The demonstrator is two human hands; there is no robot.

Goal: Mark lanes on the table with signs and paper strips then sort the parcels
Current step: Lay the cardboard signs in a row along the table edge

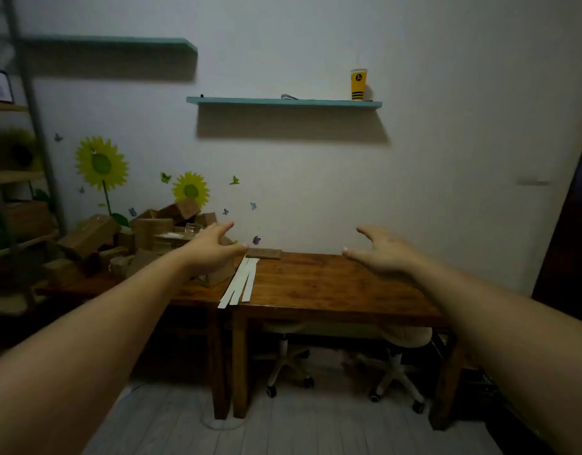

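While both hands reach forward with spread fingers and grasp nothing, the left hand [214, 247] hovers over the parcels [135, 244] heaped on the left part of the table [332, 290]. The 3 paper strips [240, 282] lie overlapped just beside this heap, their ends at the front edge. A careless sweep may push them off, or tip loose parcels onto them.

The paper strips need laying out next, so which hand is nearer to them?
Left. The left hand hangs open at the far end of the strips; the right hand is open off to their right, over the table, clearly apart.
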